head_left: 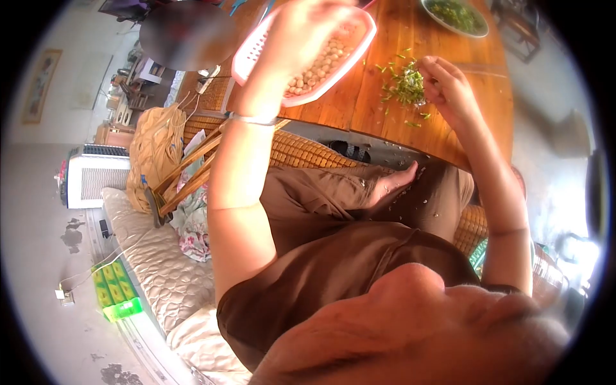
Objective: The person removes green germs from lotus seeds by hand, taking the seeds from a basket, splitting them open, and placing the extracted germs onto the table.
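My left hand (pixel 311 25) reaches over a pink-and-white plastic basket (pixel 308 99), its fingers smeared by motion and partly cut off at the top edge. Inside the basket lie many small, round, beige bean-like pieces (pixel 324 67). On the wooden table (pixel 366 106) to the right is a loose heap of short green vegetable bits (pixel 405 86). Right beside this heap is my right hand (pixel 446 86), fingers curled in and thumb side toward the green bits. Whatever sits between those fingertips is too small to make out.
A bowl (pixel 459 29) of green pieces stands at the table's far right. A blurred dark round shape (pixel 186 32) is at the upper left. Beside my left arm are wooden sticks (pixel 192 173), a tan bag (pixel 157 154) and a quilted cushion (pixel 147 244). Woven seating (pixel 301 153) borders the table.
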The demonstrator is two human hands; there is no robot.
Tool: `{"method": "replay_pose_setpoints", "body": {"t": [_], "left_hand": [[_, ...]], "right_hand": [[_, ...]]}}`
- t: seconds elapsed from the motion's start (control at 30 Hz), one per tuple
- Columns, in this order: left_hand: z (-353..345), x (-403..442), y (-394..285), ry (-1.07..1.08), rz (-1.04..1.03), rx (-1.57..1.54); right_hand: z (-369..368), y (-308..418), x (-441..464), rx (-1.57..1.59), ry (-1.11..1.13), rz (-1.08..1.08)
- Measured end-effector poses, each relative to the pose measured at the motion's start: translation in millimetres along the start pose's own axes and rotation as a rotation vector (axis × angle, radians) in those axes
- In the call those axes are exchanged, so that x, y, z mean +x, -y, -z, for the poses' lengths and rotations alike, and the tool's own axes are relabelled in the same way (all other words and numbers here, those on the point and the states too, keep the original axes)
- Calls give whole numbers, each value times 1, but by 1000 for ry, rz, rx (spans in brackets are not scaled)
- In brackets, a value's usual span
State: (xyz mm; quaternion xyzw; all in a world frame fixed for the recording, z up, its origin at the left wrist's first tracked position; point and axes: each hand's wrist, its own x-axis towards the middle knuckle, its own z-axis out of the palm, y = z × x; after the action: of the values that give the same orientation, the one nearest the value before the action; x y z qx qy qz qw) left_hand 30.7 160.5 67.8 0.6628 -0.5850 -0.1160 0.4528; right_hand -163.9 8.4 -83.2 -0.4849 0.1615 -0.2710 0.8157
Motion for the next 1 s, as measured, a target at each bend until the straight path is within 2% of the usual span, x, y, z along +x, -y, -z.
{"method": "replay_pose_setpoints", "body": {"t": [0.03,0.07,0.13,0.27,0.33,0.4,0.47,0.57,0.7,1.0], "left_hand": [[-14,-2,12,10,-325,-3],[-25,7,52,30,-333,119],[-29,13,51,142,-219,249],[-9,26,54,177,-135,206],[12,29,46,100,28,475],[24,26,97,5,-15,429],[40,14,113,43,-47,514],[50,-6,115,282,200,614],[47,-25,126,410,185,598],[39,-33,131,290,139,671]], "right_hand": [[1,0,1,-9,-24,8],[2,0,3,-12,-23,9],[5,1,3,6,-58,43],[6,3,4,34,-82,28],[2,3,3,21,-102,38],[-3,5,2,13,-101,38],[-4,4,2,3,-105,42],[-2,3,1,7,-89,41],[-11,5,-2,-52,-100,64],[-11,6,-4,-89,-69,38]]}}
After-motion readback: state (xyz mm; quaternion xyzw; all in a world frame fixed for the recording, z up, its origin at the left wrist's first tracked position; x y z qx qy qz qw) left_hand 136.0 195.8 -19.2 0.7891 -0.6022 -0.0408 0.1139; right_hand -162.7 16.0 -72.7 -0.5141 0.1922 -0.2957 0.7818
